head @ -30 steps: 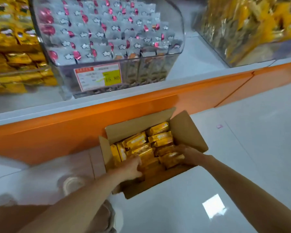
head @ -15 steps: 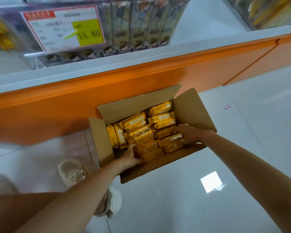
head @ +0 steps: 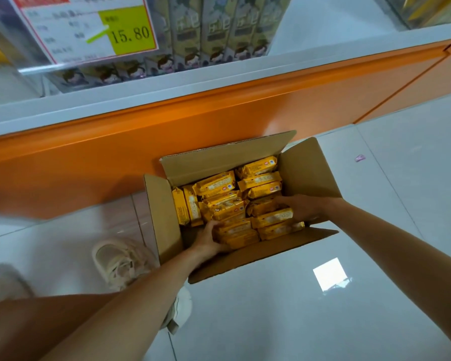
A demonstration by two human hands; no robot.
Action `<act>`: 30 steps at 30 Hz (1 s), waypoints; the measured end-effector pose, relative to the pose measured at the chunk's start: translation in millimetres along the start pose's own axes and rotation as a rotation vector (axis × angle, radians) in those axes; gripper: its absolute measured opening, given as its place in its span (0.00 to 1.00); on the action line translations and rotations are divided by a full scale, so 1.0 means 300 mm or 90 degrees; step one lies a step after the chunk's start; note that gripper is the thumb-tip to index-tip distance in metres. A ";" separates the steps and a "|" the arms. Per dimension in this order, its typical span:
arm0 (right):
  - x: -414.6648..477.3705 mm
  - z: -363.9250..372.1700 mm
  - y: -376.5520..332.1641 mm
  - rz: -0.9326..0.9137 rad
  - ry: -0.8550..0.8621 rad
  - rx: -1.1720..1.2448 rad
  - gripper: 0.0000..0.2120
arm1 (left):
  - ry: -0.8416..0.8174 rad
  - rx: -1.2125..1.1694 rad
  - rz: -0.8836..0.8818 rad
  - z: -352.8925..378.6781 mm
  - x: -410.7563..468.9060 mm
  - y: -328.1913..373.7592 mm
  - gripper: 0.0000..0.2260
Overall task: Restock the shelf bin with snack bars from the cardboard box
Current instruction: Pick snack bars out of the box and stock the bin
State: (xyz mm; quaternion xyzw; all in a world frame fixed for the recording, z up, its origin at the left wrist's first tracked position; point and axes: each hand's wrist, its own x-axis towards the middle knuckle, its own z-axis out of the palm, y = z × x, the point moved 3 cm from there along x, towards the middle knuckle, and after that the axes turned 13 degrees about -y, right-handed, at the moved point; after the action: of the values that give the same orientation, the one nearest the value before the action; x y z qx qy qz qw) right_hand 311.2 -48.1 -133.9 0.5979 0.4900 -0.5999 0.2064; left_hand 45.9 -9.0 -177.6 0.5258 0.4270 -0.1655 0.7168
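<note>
Many yellow-wrapped snack bars [head: 245, 190] fill the open cardboard box [head: 164, 212], which stands on the floor just in front of the shelf's base. Most lie flat in two stacked columns. A few stand on edge along the left wall.

The left hand [head: 208, 239] is at the near left corner of the box. Its thumb lies over the top of the nearest stack, and its fingers are curled in under that stack's near edge, clasping the bars' left ends. The right hand [head: 303, 207] reaches in from the right wall. Its fingers are held close together and bent over the right ends of the bars in the near right column. Its thumb cannot be made out. The bars at the near end of the box sit between the two hands.

All four box flaps stand open. The far flap leans against the orange plinth [head: 102, 152], and above that runs a white shelf edge [head: 219, 74]. On the shelf is a clear bin [head: 31, 70] holding cartoon-printed packs [head: 219, 29] and carrying a price label [head: 89, 27] that reads 15.80.

A pale laced shoe [head: 117, 259] stands on the glossy white floor [head: 388, 243] just left of the box. A small purple scrap [head: 359, 158] lies well off to the right.
</note>
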 end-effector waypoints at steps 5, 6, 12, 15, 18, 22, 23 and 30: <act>-0.021 0.023 0.001 -0.033 -0.011 0.074 0.28 | 0.027 0.010 0.034 -0.004 -0.010 0.001 0.30; -0.024 0.029 0.005 -0.042 -0.017 0.097 0.29 | 0.039 0.014 0.045 -0.002 -0.012 0.003 0.29; -0.052 0.045 0.017 -0.097 0.027 0.229 0.29 | 0.098 0.084 0.104 0.000 -0.031 0.033 0.26; -0.091 0.053 0.010 -0.117 0.077 0.297 0.25 | 0.119 0.084 0.125 -0.011 -0.059 0.058 0.27; -0.140 0.058 -0.013 -0.133 0.103 0.342 0.24 | 0.122 0.057 0.141 -0.022 -0.099 0.093 0.27; -0.206 0.055 -0.066 -0.142 0.139 0.373 0.25 | 0.082 0.028 0.158 -0.024 -0.156 0.139 0.25; -0.225 0.055 -0.083 -0.155 0.143 0.384 0.25 | 0.073 0.042 0.163 -0.026 -0.176 0.153 0.25; -0.405 0.023 -0.202 -0.275 0.213 0.445 0.27 | 0.026 0.135 0.207 -0.145 -0.391 0.349 0.22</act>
State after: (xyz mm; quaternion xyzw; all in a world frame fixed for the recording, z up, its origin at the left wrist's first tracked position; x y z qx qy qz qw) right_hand 281.5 -68.5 -2.8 0.6045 0.3980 -0.6538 -0.2210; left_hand 30.6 46.0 -24.8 0.6635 0.3312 -0.0808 0.6660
